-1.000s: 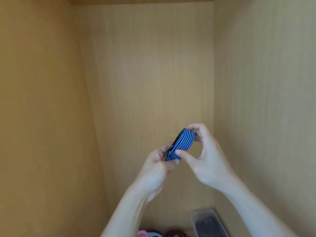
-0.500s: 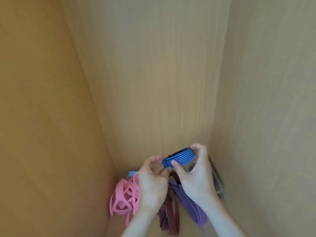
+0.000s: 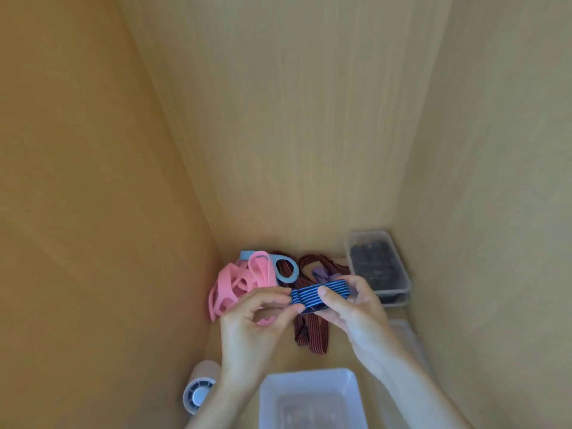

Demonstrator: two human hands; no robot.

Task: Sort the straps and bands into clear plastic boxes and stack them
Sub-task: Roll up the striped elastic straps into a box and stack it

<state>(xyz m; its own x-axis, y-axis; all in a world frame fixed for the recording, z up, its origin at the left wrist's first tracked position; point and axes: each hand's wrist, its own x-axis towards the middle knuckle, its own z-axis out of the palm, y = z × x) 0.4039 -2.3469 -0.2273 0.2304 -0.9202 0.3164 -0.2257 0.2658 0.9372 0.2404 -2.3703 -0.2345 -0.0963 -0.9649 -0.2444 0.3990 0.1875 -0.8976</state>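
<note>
Both hands hold a folded blue strap with black stripes [image 3: 318,296] above the shelf floor. My left hand [image 3: 250,329] pinches its left end and my right hand [image 3: 356,311] grips its right end. Below it lie a dark red striped strap [image 3: 309,332], pink bands [image 3: 238,283], a light blue band [image 3: 289,272] and a purple strap [image 3: 322,274]. A clear box with dark straps [image 3: 376,264] sits at the back right, on top of another box. An open clear box [image 3: 309,397] stands near the front.
Wooden cabinet walls close in on the left, back and right. A beige roll with a white core [image 3: 199,388] lies at the front left. Another clear box or lid [image 3: 408,339] rests along the right wall, partly behind my right arm.
The view has tilted down, showing the shelf floor, boxes and loose bands. My hands have lowered with the blue strap, which now lies flatter between them.
</note>
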